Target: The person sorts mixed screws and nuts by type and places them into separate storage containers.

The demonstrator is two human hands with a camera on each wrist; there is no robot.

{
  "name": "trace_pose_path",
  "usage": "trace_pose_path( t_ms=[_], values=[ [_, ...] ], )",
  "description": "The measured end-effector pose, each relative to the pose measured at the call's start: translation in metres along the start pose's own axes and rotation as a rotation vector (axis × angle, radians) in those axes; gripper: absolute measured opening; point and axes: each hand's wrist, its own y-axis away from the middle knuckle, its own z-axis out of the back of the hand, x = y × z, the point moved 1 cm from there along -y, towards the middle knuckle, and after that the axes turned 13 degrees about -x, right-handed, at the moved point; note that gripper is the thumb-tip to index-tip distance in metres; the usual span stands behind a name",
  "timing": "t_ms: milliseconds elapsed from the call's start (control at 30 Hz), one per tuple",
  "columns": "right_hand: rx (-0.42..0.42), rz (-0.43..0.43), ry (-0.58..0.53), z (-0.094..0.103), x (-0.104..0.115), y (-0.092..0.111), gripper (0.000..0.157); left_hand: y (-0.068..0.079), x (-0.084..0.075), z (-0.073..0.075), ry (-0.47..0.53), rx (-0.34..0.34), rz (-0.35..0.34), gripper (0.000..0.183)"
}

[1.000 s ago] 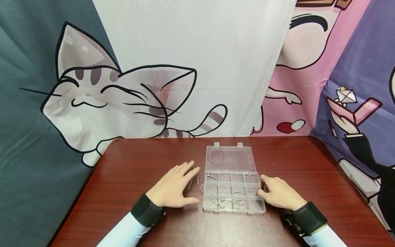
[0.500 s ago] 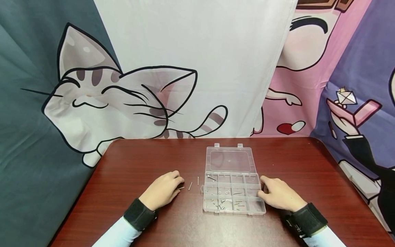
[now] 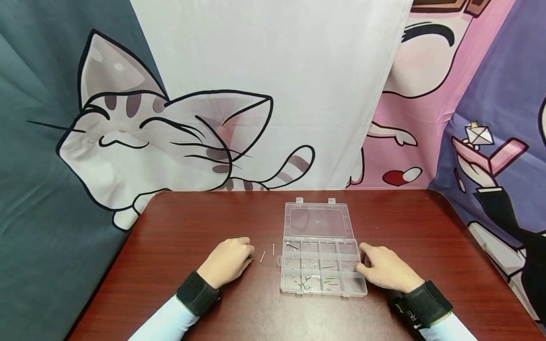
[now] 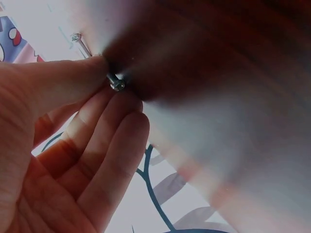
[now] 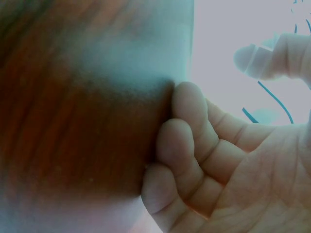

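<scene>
My left hand [image 3: 225, 263] is low over the table, left of the clear compartment box [image 3: 316, 293]. In the left wrist view its thumb and fingertips pinch a small metal screw [image 4: 117, 85], whose round head shows between them. Beyond the thumb lies another screw [image 4: 76, 38]. The head view shows two thin screws [image 3: 262, 256] on the table between this hand and the box. At the box's right side rests my right hand [image 3: 389, 268], its thumb over the edge. In the right wrist view its bent fingers [image 5: 176, 143] rest on the tabletop, thumb apart.
The box's lid [image 3: 317, 220] lies folded back toward the far table edge. Small screws and nuts [image 3: 306, 285] lie in several compartments. The brown table [image 3: 204, 213] meets a printed cloth backdrop [image 3: 298, 71] behind it.
My left hand has drawn back leftward from beside the box, its spread fingers closing on a screw lying on the table. The right hand stays at the box's edge.
</scene>
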Motion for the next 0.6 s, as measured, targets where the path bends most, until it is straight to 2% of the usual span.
trace_pose_path(
  t_ms=[400,600],
  values=[
    [0.006,-0.012,0.011,-0.0004,-0.0003,-0.0004,0.016,-0.0012,-0.0013,-0.0020,-0.023,-0.021,0.010,0.021],
    [0.007,-0.011,0.006,-0.0006,-0.0002,-0.0003,0.016,-0.0022,-0.0010,-0.0038,-0.004,-0.013,0.014,0.015]
  ],
)
